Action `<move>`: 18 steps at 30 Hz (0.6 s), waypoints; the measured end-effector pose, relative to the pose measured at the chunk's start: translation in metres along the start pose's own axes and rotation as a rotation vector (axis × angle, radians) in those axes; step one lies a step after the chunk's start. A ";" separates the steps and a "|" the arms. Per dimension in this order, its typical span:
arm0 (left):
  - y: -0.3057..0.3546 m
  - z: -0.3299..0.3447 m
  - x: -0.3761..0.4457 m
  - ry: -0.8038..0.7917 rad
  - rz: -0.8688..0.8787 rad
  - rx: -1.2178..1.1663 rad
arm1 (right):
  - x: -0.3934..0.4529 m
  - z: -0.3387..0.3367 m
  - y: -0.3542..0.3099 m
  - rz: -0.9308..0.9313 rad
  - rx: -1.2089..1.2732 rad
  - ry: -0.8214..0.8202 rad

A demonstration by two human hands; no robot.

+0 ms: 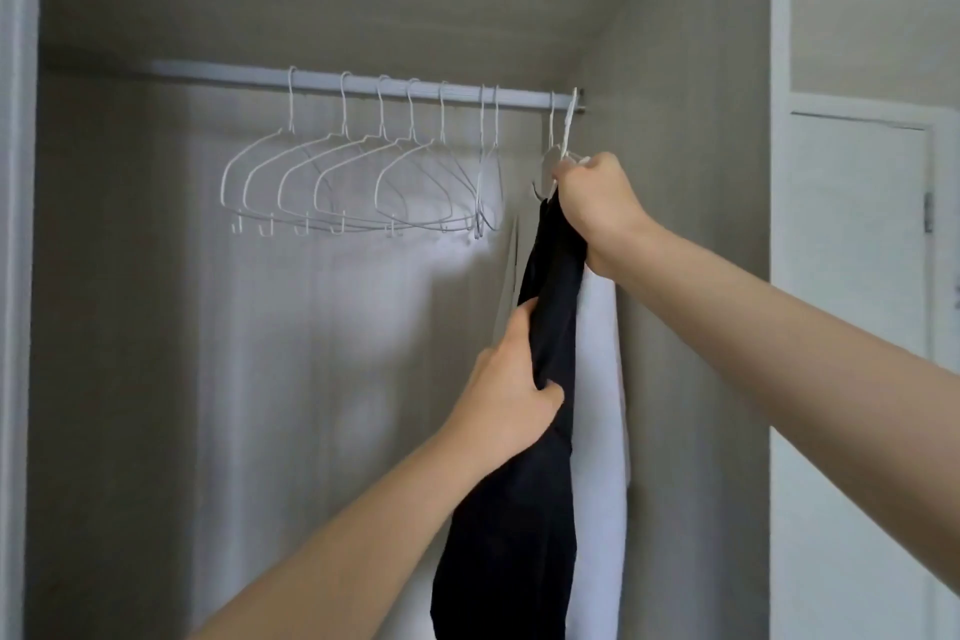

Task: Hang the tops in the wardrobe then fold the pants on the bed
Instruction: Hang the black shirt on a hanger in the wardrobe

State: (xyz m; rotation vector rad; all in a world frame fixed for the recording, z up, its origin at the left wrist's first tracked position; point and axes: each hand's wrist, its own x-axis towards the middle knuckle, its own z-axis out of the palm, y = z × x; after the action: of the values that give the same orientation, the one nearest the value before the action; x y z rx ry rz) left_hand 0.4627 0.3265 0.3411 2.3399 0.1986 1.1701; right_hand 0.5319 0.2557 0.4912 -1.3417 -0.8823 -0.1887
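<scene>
At the far left, the wardrobe frame is standing open, and its rail is running across toward the right wall. A row of empty white hangers is hanging along the middle of the rail, bunched together and well apart from the work at the right end.

Moving right, the left hand is gripping the black top partway down, fingers and thumb curled round a bunch of the dark cloth. The top is hanging long and narrow below it, running out of the bottom of the view.

Above and to the right, the right hand is clenching the upper end of the black top together with a white hanger, whose hook is sitting on or just at the rail's right end; which of the two is hard to tell. Just behind the black top, a white garment is already hanging against the right wall.

So the hanging step appears to be in hand, with the pants not yet started. The next move likely calls for seating the hook firmly, then letting go with both hands.
</scene>
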 end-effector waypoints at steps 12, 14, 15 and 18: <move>-0.059 -0.029 0.085 0.280 -0.058 0.186 | 0.105 0.039 -0.008 -0.183 -0.266 0.041; -0.066 -0.031 0.096 0.283 -0.075 0.184 | 0.121 0.044 -0.003 -0.178 -0.269 0.021; -0.069 -0.031 0.099 0.285 -0.079 0.183 | 0.128 0.046 0.000 -0.172 -0.267 0.005; -0.080 -0.028 0.106 0.272 -0.080 0.201 | 0.150 0.049 0.011 -0.147 -0.300 -0.033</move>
State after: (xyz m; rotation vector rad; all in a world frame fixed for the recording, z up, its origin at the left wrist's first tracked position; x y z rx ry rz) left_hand 0.5136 0.4430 0.3896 2.3072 0.5221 1.4849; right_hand 0.6175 0.3561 0.5784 -1.5609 -1.0099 -0.4273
